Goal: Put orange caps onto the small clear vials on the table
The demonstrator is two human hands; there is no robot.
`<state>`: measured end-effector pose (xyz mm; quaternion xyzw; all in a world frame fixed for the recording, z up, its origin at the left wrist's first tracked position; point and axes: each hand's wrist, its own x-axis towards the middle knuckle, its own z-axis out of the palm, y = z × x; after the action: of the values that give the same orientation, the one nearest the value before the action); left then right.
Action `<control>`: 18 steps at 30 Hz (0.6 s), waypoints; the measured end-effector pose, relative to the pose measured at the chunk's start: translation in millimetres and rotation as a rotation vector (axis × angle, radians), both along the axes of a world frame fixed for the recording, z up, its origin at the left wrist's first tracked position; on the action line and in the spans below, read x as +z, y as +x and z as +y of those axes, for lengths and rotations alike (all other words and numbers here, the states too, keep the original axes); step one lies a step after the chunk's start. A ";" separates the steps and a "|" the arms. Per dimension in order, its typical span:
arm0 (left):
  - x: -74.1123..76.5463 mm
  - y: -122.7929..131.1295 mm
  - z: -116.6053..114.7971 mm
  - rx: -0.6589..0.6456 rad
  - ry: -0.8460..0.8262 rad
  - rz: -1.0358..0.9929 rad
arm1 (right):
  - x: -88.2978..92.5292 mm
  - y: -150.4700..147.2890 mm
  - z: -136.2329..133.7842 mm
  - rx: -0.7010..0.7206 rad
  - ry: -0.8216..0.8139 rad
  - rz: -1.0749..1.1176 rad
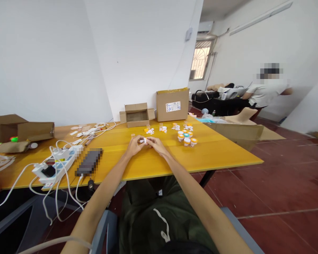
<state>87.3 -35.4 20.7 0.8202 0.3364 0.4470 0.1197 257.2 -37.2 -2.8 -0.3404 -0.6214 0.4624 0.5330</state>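
Close together above the yellow table (159,160), my two hands are at a small jar (144,140), which shows white and dark between the fingers. Curled around its left side is my left hand (134,146), closed on it. The fingers of my right hand (156,145) are pinched together against its right side. Much of the jar is hidden by the fingers. To the right stands a cluster of several small jars (187,141) with orange, white and teal lids. Beyond my hands lie small piles of white pieces (149,131) beside little clear cups (161,125).
An open cardboard box (138,123) and a taller closed carton (172,106) stand against the wall. On the left are a phone (89,162), a power strip (62,164) with trailing white cables, and another open box (35,131). A person (271,93) is at the far right.
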 end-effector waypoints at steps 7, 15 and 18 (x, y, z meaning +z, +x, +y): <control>-1.8 -2.0 1.4 -0.021 0.000 0.002 | -1.7 -0.6 1.2 -0.004 -0.005 -0.020; -0.4 -0.8 -0.5 -0.027 -0.015 -0.028 | 0.6 -1.5 -0.5 -0.013 -0.019 0.001; 0.2 -0.7 -0.9 -0.035 -0.021 -0.028 | 1.7 -1.1 -1.7 -0.005 -0.011 0.000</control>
<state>86.6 -36.2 20.9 0.8183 0.3247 0.4529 0.1409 256.1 -38.9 -1.1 -0.3446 -0.6181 0.4645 0.5324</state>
